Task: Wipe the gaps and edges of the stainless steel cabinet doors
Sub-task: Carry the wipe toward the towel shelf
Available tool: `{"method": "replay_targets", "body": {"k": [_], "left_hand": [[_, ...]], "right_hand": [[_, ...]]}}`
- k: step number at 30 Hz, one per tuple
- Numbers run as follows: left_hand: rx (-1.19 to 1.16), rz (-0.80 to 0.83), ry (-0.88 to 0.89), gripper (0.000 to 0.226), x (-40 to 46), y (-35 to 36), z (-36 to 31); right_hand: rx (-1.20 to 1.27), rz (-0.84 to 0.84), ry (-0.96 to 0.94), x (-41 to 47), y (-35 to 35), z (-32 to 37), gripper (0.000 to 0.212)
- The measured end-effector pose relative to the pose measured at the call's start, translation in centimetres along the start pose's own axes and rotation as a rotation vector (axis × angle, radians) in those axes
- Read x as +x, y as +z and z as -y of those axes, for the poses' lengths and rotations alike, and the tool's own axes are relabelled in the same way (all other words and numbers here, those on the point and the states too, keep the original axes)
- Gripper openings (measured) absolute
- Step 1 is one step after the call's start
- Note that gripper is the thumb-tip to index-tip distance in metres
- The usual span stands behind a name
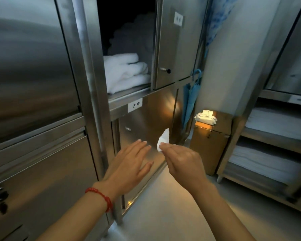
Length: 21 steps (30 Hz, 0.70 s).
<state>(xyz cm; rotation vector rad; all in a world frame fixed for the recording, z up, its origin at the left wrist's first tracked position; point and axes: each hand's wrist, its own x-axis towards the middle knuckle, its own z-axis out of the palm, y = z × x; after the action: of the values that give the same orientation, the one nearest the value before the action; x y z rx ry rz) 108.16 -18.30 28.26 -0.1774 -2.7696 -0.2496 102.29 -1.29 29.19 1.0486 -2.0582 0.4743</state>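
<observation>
Head view, looking down at two bare hands in front of a stainless steel cabinet. Just right of centre, the right hand [182, 159] pinches a small white wipe [163, 139] between thumb and fingertips; the wipe points upward, close to the right edge of the lower cabinet door [146, 122]. To its left, the left hand [129, 164] is spread flat with straight fingers against that same door, holding nothing; a red bead bracelet [102, 197] circles its wrist. Above the door, a white label [135, 105] sits on the frame. Higher up, an open compartment holds folded white towels [125, 72], its upper door [175, 44] swung open. At right, a pack of wipes [206, 117] rests on a cardboard box [210, 141], with a blue umbrella [193, 98] hanging beside the cabinet.
</observation>
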Motion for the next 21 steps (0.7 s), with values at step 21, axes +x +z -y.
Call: {"method": "replay_targets", "body": {"k": [21], "left_hand": [[-0.062,-0.064,0.218,0.056,11.0,-11.9,-16.5]], "right_hand": [[-0.241,0.038,0.100,5.5,-22.6,-9.0,0.022]]}}
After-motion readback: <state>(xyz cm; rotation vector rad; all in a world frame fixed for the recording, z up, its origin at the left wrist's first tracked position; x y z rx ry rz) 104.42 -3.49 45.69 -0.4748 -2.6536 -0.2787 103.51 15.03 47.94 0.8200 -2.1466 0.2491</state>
